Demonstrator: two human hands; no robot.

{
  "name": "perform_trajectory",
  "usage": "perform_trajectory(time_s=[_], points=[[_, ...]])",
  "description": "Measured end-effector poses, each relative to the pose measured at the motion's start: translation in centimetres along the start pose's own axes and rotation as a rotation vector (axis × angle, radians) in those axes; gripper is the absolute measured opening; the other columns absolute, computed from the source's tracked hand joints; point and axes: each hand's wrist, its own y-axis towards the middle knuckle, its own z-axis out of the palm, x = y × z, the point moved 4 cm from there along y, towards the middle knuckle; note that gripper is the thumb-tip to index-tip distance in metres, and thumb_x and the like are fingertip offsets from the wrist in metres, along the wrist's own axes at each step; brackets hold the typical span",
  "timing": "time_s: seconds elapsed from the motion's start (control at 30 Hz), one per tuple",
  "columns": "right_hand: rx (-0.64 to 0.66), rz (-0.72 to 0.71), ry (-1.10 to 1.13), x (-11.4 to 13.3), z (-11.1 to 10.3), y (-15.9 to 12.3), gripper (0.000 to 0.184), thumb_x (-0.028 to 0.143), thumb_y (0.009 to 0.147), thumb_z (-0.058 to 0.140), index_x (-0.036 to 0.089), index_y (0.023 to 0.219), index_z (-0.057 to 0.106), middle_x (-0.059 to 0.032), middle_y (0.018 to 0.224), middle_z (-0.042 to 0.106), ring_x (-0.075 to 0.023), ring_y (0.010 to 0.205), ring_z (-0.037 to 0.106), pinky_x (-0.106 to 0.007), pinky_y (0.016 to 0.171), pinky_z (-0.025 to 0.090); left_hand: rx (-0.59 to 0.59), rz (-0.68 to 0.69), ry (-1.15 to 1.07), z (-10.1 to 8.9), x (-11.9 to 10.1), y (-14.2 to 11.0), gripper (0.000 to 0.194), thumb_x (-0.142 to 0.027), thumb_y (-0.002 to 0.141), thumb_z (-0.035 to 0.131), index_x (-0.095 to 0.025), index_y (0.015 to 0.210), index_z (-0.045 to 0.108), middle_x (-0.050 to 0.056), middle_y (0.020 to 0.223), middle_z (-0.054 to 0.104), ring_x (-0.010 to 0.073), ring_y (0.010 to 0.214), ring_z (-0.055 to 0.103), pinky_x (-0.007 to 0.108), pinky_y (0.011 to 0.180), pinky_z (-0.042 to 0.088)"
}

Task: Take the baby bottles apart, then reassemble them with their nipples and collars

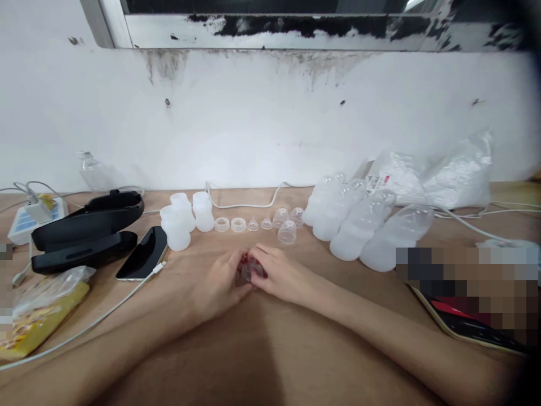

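My left hand (224, 277) and my right hand (276, 272) meet at the middle of the table, fingers closed around a small clear baby bottle part (249, 273). The fingers cover much of it, so its exact kind is unclear. Just behind the hands lie two collar rings (238, 225), two clear nipples (252, 224) and three clear dome caps (287, 232). Three frosted bottle bodies (176, 228) stand to the left of the rings. Over on the right, several capped baby bottles (350, 228) form a slanting row.
At left are a black case (87, 225), a phone (146, 254), a white cable (105, 314), a yellow packet (51, 318) and a power strip (38, 217). A clear bottle (93, 172) and plastic bags (456, 172) stand along the wall. A dark, flat object (473, 321) lies right, partly pixelated.
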Motion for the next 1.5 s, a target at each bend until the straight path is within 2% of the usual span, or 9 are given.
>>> perform_trajectory(time_s=[0.2,0.33,0.53,1.0,1.07,1.17,1.33,1.4,1.5], points=[[-0.261,0.344,0.404,-3.4,0.6,-0.1,0.015,0.025,0.081,0.037,0.016,0.085,0.048,0.0035,0.055,0.049,-0.0091,0.039,0.043,-0.022,0.041,0.037,0.002,-0.060,0.051,-1.3,0.7,0.2,0.039,-0.023,0.071,0.057,-0.019,0.107,0.043,0.003,0.094,0.061,0.0204,0.088,0.057,0.033,0.077,0.044],[-0.373,0.262,0.172,-4.3,-0.2,1.0,0.016,0.025,0.080,0.041,0.016,0.092,0.048,-0.0052,0.086,0.054,-0.0112,0.058,0.053,-0.027,0.060,0.045,-0.099,-0.108,0.167,-2.2,2.3,1.4,0.034,-0.023,0.072,0.054,-0.018,0.103,0.043,0.006,0.095,0.058,0.0230,0.090,0.057,0.036,0.077,0.045],[-0.327,0.188,-0.061,-4.8,0.5,3.1,0.032,0.015,0.077,0.043,0.012,0.109,0.043,-0.0132,0.101,0.051,-0.0205,0.086,0.053,-0.034,0.076,0.043,-0.192,-0.086,0.170,-1.5,4.3,3.5,0.043,-0.016,0.071,0.053,-0.014,0.110,0.034,0.012,0.113,0.040,0.0224,0.106,0.048,0.036,0.089,0.040],[-0.293,0.260,-0.157,-5.4,1.2,3.3,0.036,0.018,0.079,0.042,0.011,0.114,0.038,-0.0134,0.100,0.051,-0.0209,0.087,0.053,-0.033,0.072,0.044,-0.257,-0.048,0.142,-1.2,5.2,4.7,0.035,-0.019,0.074,0.054,-0.017,0.105,0.036,0.007,0.105,0.044,0.0171,0.089,0.055,0.034,0.082,0.045],[-0.304,0.255,-0.192,-4.5,-0.2,3.1,0.039,0.022,0.080,0.042,0.011,0.117,0.037,-0.0148,0.106,0.048,-0.0220,0.088,0.053,-0.033,0.072,0.044,-0.267,-0.022,0.150,-1.2,5.0,4.5,0.036,-0.019,0.074,0.054,-0.017,0.105,0.036,0.007,0.106,0.044,0.0181,0.093,0.054,0.034,0.083,0.044],[-0.360,0.277,-0.385,-2.8,-5.1,2.3,0.042,0.028,0.081,0.042,0.012,0.120,0.036,-0.0154,0.113,0.044,-0.0221,0.083,0.055,-0.033,0.065,0.044,-0.298,0.008,0.173,-1.4,4.6,4.1,0.037,-0.021,0.074,0.053,-0.018,0.107,0.036,0.008,0.108,0.042,0.0219,0.102,0.049,0.037,0.086,0.042],[-0.436,0.654,-0.767,-2.2,-15.2,-1.4,0.048,0.044,0.077,0.050,0.008,0.109,0.048,-0.0187,0.105,0.048,-0.0299,0.088,0.053,-0.034,0.058,0.038,-0.338,0.040,0.201,-1.8,3.6,3.8,0.036,-0.020,0.075,0.050,-0.018,0.109,0.037,0.009,0.114,0.040,0.0235,0.106,0.045,0.038,0.088,0.041],[-0.303,0.809,-0.799,-3.4,-16.8,-2.7,0.050,0.050,0.073,0.051,0.008,0.099,0.054,-0.0180,0.097,0.052,-0.0276,0.080,0.056,-0.033,0.054,0.035,-0.351,0.046,0.205,-1.9,3.4,3.7,0.035,-0.019,0.075,0.049,-0.018,0.109,0.037,0.010,0.115,0.040,0.0231,0.105,0.046,0.037,0.086,0.042],[-0.020,0.930,-0.778,-5.8,-16.7,-3.6,0.043,0.050,0.068,0.056,0.009,0.078,0.058,-0.0133,0.082,0.058,-0.0231,0.072,0.058,-0.030,0.051,0.032,-0.374,0.047,0.209,-2.0,3.3,3.5,0.033,-0.020,0.076,0.049,-0.017,0.107,0.038,0.010,0.115,0.039,0.0224,0.105,0.045,0.036,0.085,0.043]])
